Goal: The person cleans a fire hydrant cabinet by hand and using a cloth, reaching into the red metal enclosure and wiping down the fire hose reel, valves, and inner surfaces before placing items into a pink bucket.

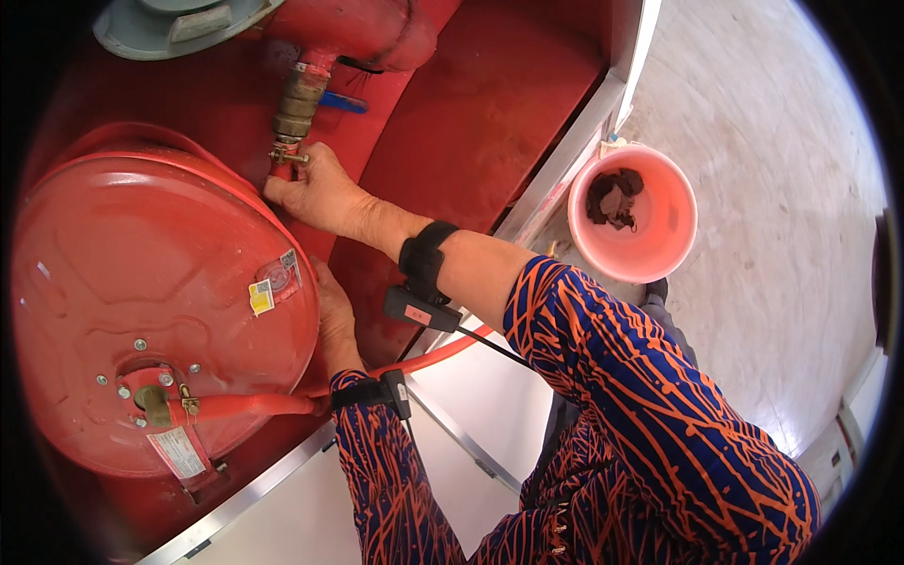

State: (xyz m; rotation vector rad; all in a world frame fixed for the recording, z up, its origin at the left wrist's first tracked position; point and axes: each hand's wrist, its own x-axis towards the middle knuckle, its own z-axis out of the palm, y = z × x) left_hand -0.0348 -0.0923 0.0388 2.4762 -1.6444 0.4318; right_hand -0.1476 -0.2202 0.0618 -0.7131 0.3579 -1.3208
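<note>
Inside a red cabinet stands a red fire hose reel (169, 282). My right hand (311, 187) grips the red hose end (282, 169) just below a hose clamp (288, 155) with a screw. Above the clamp is a brass ball valve (298, 106) with a blue lever (344, 102), fixed to a thick red pipe (367, 32). My left hand (335, 311) lies at the right rim of the reel; its fingertips are partly hidden, and I cannot tell whether it grips anything. A second red hose (240, 406) is clamped at the reel's hub.
A pink bucket (678, 233) holding dark rags (613, 198) stands on the floor outside the cabinet's metal frame (558, 155). A grey-green round part (176, 35) is at the top left. White door panels (466, 409) lie below the cabinet, and red hose (431, 357) passes over the edge.
</note>
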